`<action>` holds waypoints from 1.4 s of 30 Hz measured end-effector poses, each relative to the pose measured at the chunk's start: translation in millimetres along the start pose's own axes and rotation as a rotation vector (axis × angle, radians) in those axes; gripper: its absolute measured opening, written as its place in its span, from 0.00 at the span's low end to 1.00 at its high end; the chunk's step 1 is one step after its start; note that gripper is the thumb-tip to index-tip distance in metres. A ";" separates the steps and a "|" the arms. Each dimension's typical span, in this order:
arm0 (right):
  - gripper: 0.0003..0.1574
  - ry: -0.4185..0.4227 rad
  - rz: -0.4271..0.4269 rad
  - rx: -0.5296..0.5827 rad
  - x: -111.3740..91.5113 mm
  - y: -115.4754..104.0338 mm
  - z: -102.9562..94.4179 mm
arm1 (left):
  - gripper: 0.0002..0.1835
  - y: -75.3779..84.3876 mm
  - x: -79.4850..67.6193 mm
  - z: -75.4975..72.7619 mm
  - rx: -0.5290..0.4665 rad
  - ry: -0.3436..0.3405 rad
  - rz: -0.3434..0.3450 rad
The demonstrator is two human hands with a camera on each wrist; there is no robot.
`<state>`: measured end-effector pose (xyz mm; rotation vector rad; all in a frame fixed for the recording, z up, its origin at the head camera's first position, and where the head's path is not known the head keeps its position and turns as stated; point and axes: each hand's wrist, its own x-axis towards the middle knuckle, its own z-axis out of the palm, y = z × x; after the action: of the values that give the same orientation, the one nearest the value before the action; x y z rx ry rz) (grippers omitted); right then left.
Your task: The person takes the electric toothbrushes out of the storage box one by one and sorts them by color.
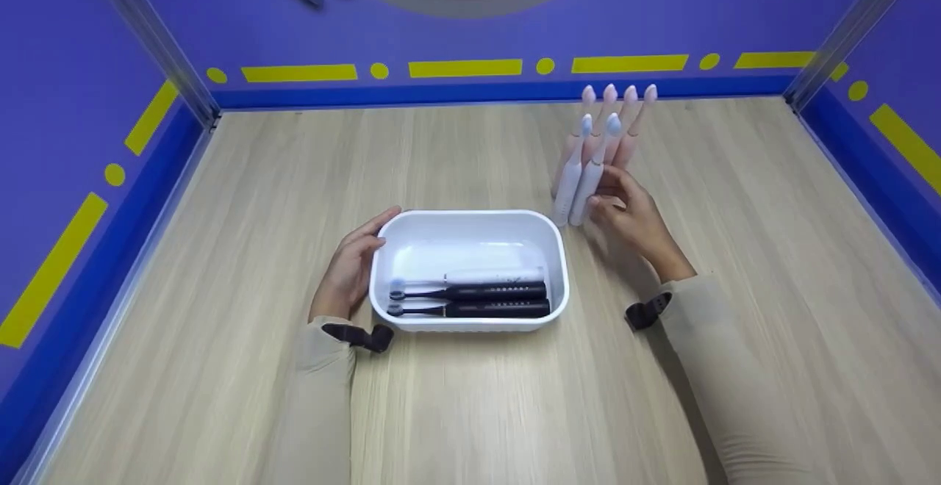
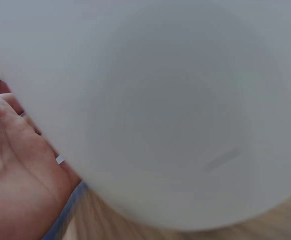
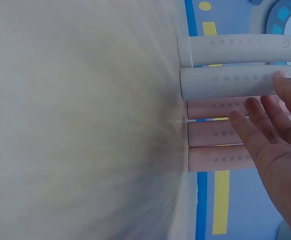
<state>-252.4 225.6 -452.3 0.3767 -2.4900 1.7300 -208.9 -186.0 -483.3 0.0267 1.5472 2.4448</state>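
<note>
Right hand, forearm angled inward, pinches an upright white toothbrush beside its white twin | left hand, fingers extended, rests against the white bin | pink toothbrushes stand behind | black toothbrushes lie in the bin

Finding no readable words, brands or numbers. Noting, on the white toothbrushes standing on end, rows of small faint dots, with a ring-shaped sign farther up. Observing similar dots on the pink toothbrushes. Recording small pale marks along the black toothbrushes, showing too small for reading.
</note>
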 end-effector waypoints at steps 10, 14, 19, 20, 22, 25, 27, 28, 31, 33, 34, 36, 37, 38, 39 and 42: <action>0.32 0.081 -0.094 0.057 -9.4 -34.2 0.9 | 0.31 -0.6 -0.9 1.2 -0.003 0.020 0.021; 0.32 0.132 -0.130 0.078 -8.6 -31.1 0.8 | 0.31 -0.1 -1.1 1.8 -0.002 0.009 0.019; 0.32 0.168 -0.161 0.090 -5.5 -18.9 -1.4 | 0.31 -0.3 -0.6 1.4 -0.003 0.007 0.011; 0.32 0.172 -0.168 0.086 -5.1 -17.1 -1.7 | 0.31 -0.5 -0.4 1.0 -0.004 0.007 0.010; 0.32 0.178 -0.179 0.072 -5.3 -16.7 -2.2 | 0.31 -0.4 -0.4 0.8 -0.004 0.008 0.008; 0.33 0.183 -0.179 0.073 -6.7 -18.8 -2.2 | 0.31 -0.1 -0.2 0.5 0.010 0.003 0.001; 0.32 0.190 -0.194 0.075 -6.7 -16.6 -2.4 | 0.31 0.3 -0.1 0.4 0.021 0.001 -0.004; 0.32 0.194 -0.200 0.078 -7.1 -17.5 -2.2 | 0.31 0.3 0.0 0.3 0.026 0.002 -0.006; 0.30 0.220 -0.224 0.095 -8.5 -20.5 -1.9 | 0.31 0.4 -0.2 0.8 0.022 0.006 -0.001; 0.29 0.253 -0.243 0.111 -9.1 -22.3 -1.4 | 0.31 0.5 -0.2 0.7 0.020 0.004 0.000; 0.28 0.271 -0.253 0.120 -9.3 -23.4 -1.2 | 0.31 0.3 -0.2 0.6 0.015 0.007 0.000; 0.27 0.303 -0.273 0.135 -9.9 -25.6 -0.8 | 0.31 0.3 -0.1 0.2 0.016 0.004 0.000; 0.27 0.314 -0.283 0.140 -10.1 -26.9 -0.6 | 0.31 0.4 -0.1 0.0 0.018 0.002 0.000; 0.26 0.323 -0.293 0.141 -10.4 -28.2 -0.4 | 0.31 0.4 0.0 -0.3 0.021 -0.001 0.000; 0.26 0.327 -0.303 0.140 -10.6 -29.4 0.0 | 0.31 0.3 0.1 -0.7 0.024 -0.001 0.001; 0.25 0.324 -0.331 0.134 -12.3 -33.0 0.9 | 0.31 0.0 0.6 -0.7 0.028 0.001 0.003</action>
<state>-232.3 215.7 -425.1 0.4479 -1.9695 1.6719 -209.6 -186.4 -483.7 0.0331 1.5834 2.4258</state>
